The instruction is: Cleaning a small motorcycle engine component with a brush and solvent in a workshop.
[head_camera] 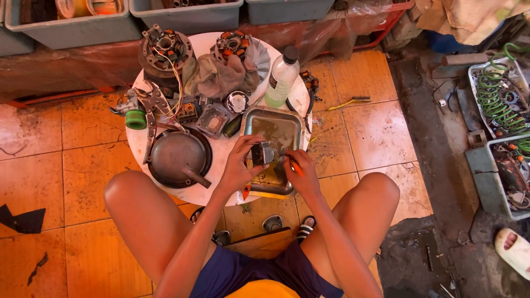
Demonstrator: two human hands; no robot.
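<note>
Small dark part held over a steel tray on a crowded round table

The left hand (pixel 238 165) pinches a small dark metal part (pixel 261 153) over the near end of the rectangular steel tray (pixel 287 117), which holds murky liquid; the right hand (pixel 298 170) closes around an orange-handled tool (pixel 296 168) touching the part. A slip could likely drop the part into the liquid or splash it, since the grip looks wet. Just far of the tray stands a clear plastic bottle (pixel 281 77) with a black cap and a dark label strip on its left side; grey bins (pixel 187 14) line the far edge.
</note>
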